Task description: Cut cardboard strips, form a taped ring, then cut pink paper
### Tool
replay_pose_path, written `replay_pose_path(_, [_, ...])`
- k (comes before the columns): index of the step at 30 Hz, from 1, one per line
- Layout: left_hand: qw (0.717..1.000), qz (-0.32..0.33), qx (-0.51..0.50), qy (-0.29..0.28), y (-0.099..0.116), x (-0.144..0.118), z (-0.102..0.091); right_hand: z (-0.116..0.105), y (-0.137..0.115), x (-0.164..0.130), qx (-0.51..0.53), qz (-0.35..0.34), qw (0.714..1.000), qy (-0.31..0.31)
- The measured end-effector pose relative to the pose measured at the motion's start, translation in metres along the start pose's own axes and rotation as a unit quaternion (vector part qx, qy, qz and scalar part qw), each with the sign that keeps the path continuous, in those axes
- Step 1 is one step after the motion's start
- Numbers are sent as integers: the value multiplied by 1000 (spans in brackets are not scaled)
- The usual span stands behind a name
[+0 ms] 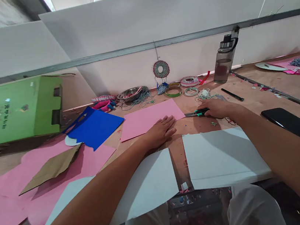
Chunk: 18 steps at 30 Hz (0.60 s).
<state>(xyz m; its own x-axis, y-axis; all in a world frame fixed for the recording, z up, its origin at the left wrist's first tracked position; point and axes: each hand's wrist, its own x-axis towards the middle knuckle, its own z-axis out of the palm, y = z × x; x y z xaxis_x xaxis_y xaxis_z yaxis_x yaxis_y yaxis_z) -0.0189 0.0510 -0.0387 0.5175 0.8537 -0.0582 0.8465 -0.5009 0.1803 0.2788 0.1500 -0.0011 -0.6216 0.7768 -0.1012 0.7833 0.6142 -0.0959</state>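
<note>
My left hand (161, 130) lies flat, fingers stretched out, over the lower right part of a pink sheet (145, 118). To its right, my right hand (215, 108) has its fingers closed around the black and teal handles of a pair of scissors (193, 113). The blades point left, towards the pink sheet's right corner. Nearer to me lie two white sheets, one on the left (151, 183) partly under my left forearm, the other on the right (220, 156). Behind my right hand sits a small tangle of white cord (204, 94).
Left are a green box (13, 113), a blue sheet (100, 125), brown cardboard (52, 169) and larger pink sheets (6, 199). A metal bowl (128, 94), hanging round ornament (161, 69), tape roll (173, 90) and bottle (222, 67) line the back. Right are a pen (232, 94) and phone (297, 127).
</note>
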Motion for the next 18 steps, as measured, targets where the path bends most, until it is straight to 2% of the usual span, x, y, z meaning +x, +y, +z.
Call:
replay_pose_path(15, [1000, -6, -10, -2, 2, -1, -1, -2, -12, -1, -15, -15, 1000, -12])
replay_pose_path(18, [1000, -6, -12, -1, 0, 0, 0, 1, -15, -2, -21, -2, 1000, 10])
